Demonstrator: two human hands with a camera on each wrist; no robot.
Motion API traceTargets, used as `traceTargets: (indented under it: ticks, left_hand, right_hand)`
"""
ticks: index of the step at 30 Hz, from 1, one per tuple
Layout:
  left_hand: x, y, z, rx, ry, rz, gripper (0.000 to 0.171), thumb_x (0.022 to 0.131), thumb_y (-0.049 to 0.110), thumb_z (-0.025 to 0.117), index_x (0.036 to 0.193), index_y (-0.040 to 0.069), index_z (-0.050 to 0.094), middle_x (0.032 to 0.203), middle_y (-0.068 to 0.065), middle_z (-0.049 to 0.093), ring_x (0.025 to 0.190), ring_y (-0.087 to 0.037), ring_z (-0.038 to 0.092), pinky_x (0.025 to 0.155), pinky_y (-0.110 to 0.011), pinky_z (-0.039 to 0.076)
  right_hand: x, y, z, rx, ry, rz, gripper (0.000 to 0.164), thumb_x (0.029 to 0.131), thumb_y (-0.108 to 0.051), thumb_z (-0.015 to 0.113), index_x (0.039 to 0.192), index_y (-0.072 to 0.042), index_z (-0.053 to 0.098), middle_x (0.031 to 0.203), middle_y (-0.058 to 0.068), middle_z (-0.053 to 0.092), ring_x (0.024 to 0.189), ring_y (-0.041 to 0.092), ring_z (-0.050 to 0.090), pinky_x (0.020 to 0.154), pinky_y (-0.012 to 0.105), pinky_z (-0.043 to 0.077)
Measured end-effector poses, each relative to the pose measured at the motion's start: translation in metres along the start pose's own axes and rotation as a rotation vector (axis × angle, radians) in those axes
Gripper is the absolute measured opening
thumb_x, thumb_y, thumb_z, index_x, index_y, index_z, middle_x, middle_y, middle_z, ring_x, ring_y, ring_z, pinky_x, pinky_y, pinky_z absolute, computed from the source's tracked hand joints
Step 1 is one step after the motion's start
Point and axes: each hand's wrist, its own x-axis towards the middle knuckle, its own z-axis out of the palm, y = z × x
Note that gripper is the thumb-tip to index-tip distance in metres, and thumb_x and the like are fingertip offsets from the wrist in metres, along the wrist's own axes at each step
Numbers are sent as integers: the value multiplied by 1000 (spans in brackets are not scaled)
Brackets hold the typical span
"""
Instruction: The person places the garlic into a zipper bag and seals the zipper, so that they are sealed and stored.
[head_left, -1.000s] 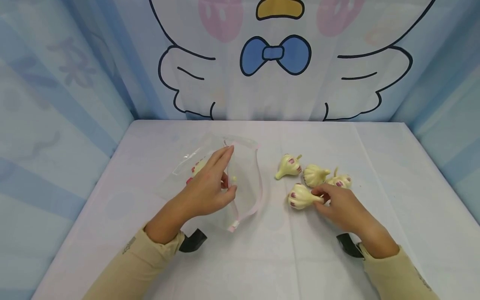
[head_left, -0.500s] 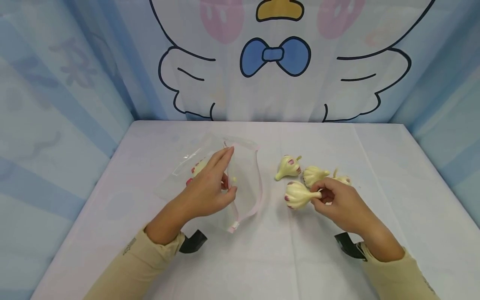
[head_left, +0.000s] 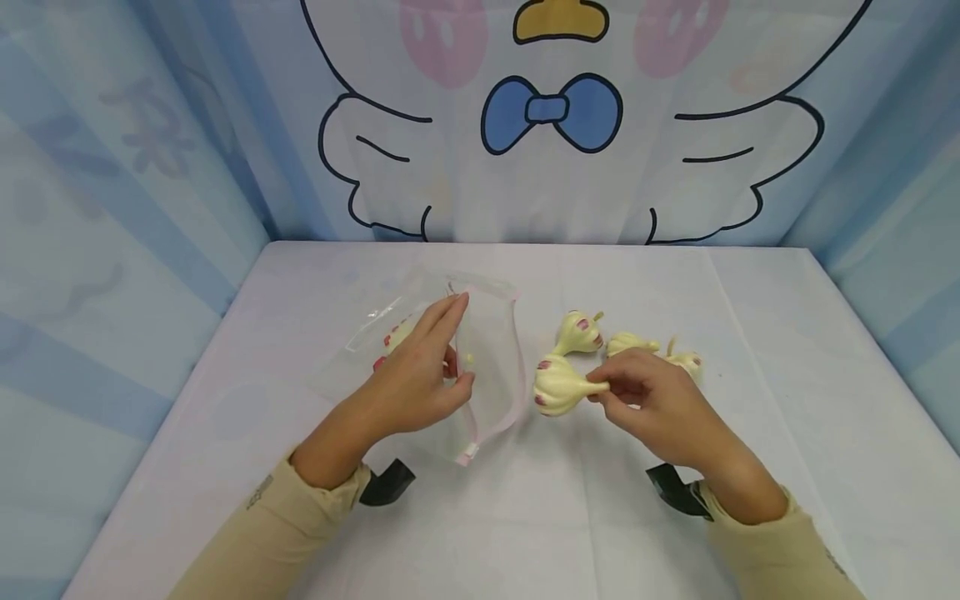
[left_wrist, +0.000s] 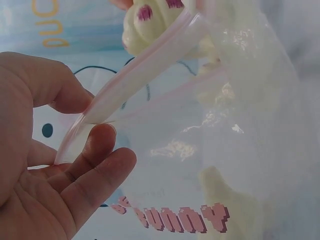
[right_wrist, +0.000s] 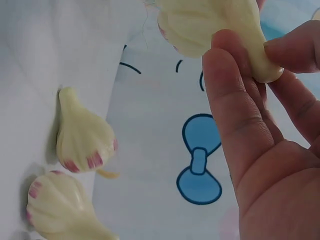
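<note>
Above table [head_left: 675, 279]; right grip [head_left: 660, 407] pinches garlic [head_left: 557, 387]; left grip [head_left: 416, 371] holds bag [head_left: 495, 375]

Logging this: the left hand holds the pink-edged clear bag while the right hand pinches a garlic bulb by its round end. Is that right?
Not quite: the right hand pinches the garlic bulb by its stem, as the right wrist view shows. The left hand does hold the pink-edged clear bag.
</note>
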Motion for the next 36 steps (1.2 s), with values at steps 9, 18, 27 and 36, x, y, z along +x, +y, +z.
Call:
traceTargets:
  ticks: [9, 18, 27, 36]
  left_hand:
    - [0, 1, 0, 8, 1, -1, 83, 86, 5, 71, 154, -8, 24, 157, -21, 28, 79, -11, 58, 74, -25, 54]
    - [1, 0, 1, 19, 2, 5, 84, 85, 6, 71, 154, -8, 25, 156, -22, 28, 79, -11, 58, 74, -25, 54]
    - [1, 2, 1, 13, -6, -8, 85, 86, 5, 71, 155, -6, 23, 157, -21, 27, 80, -11, 58, 74, -24, 54]
    - [1, 2, 1, 15, -9, -11, 86, 85, 5, 71, 155, -6, 23, 158, -21, 27, 79, -11, 58, 74, -24, 53]
  right_hand:
    - [7, -6, 16, 26, -62, 22, 22, 85, 8, 72, 101, -6, 73, 100, -1, 68, 84, 12, 69, 73, 25, 57]
    - [12, -5, 32, 31, -80, 37, 18, 83, 6, 74, 97, -6, 73, 95, -1, 68, 81, 11, 71, 70, 26, 58]
    - [19, -4, 45, -86, -68, 87, 12, 85, 0, 77, 95, -5, 74, 91, 1, 70, 80, 12, 70, 71, 27, 58]
    - [22, -2, 51, -120, -36, 54, 12, 83, 1, 78, 93, -4, 73, 89, 1, 68, 79, 13, 69, 70, 27, 57]
